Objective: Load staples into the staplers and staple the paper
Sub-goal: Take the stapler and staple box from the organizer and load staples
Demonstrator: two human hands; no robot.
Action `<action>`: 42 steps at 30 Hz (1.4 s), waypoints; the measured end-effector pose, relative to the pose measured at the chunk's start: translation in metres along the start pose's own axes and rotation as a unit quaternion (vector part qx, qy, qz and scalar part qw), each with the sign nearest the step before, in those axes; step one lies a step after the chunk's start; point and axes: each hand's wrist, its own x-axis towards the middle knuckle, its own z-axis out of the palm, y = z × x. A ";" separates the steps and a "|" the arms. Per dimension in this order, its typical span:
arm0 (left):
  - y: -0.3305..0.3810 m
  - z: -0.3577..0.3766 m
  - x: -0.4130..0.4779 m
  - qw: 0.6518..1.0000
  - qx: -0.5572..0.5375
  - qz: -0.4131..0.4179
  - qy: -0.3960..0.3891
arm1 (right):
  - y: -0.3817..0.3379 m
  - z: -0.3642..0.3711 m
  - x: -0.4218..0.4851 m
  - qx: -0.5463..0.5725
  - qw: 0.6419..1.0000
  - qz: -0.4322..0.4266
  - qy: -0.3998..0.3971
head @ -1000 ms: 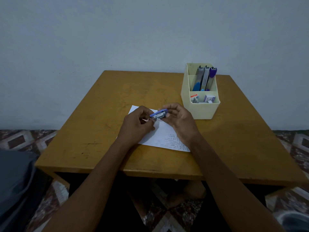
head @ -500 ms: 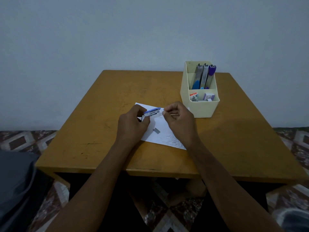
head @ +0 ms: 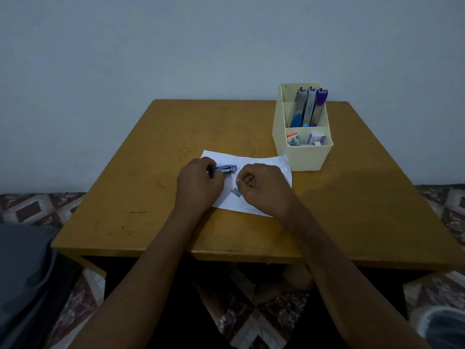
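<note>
Left hand (head: pixel 198 183) gripping blue stapler (head: pixel 226 170) over paper (head: pixel 264 163), right hand (head: pixel 263 188) curled beside staples (head: pixel 236 192), hold unclear.

Probably a plain room in a home, used as a desk corner: a low wooden bench (head: pixel 151 197) stands against a bare pale wall (head: pixel 176 46) on a floor (head: pixel 37 205) patterned in diamonds, dim in this light. A cream organiser (head: pixel 305 157) holds staplers (head: pixel 308 107).

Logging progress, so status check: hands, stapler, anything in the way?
Left hand grips the blue stapler over the paper. Right hand curled beside a grey staple strip on the paper; grasp unclear. Nothing blocks the stapler.
</note>
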 end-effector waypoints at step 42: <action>0.299 0.174 -0.144 0.810 -0.100 0.471 -0.335 | 0.120 -0.265 -0.275 -0.169 0.870 0.462 0.027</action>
